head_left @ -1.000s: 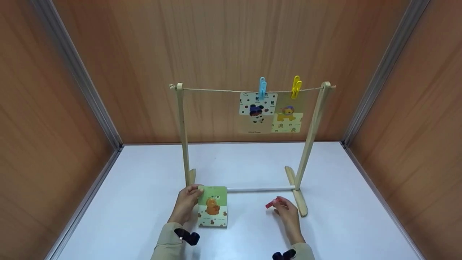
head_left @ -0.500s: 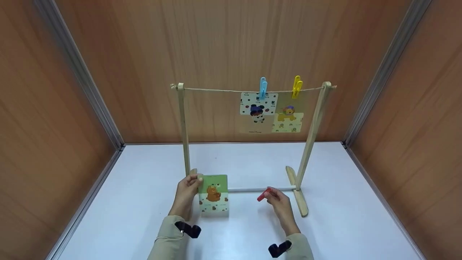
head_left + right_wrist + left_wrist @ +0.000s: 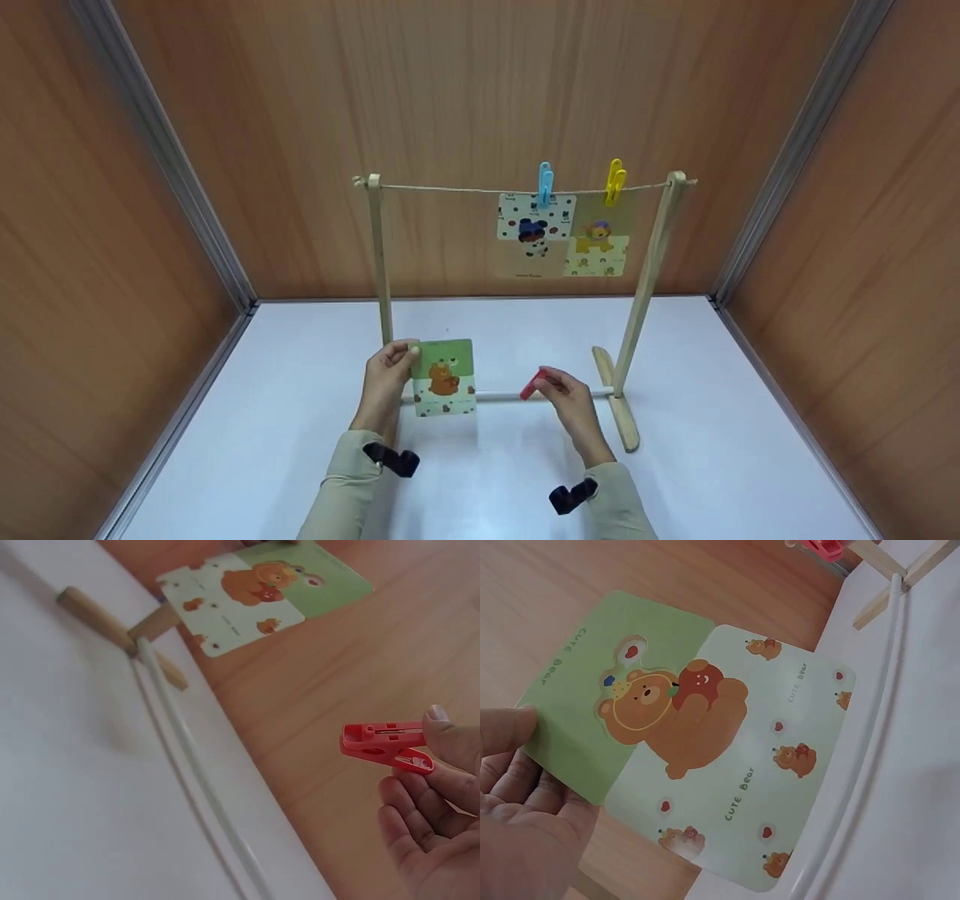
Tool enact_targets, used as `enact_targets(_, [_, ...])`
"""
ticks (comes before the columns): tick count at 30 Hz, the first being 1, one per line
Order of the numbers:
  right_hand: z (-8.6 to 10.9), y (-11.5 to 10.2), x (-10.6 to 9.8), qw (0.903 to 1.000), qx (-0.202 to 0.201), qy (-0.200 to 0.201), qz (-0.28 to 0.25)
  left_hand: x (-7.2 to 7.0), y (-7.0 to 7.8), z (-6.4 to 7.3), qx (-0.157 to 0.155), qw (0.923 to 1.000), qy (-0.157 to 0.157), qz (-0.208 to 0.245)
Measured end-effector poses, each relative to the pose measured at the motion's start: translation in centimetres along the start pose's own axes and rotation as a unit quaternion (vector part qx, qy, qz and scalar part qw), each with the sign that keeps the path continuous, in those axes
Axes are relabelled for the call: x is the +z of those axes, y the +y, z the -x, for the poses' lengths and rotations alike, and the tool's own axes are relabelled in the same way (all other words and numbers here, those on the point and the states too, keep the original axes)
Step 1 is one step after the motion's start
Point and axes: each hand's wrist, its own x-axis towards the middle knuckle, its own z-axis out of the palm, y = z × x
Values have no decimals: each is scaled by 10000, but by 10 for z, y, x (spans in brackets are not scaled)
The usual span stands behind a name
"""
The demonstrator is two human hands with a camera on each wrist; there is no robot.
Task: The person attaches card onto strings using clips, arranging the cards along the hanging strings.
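A green and white card with a brown bear is pinched at its upper left edge by my left hand, and it hangs upright above the table. In the left wrist view the thumb lies on the front of the bear card, fingers behind. My right hand pinches a red clothespin by its handle ends. The right wrist view has the red clothespin between thumb and forefinger, its nose pointing away from the palm. Card and clothespin are apart.
A wooden stand carries a string between two posts. From it hang a dotted card under a blue clothespin and a lion card under a yellow one. A white rod joins the posts low down.
My left hand has raised the bear card off the table. The right hand has moved up and to the left with the red clothespin, nearer the card.
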Motion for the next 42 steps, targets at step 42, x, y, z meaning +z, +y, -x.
enact_targets(42, [-27,-122,18,9945,-1013,-273,0,30,81,-6,1008,9934,-173,524])
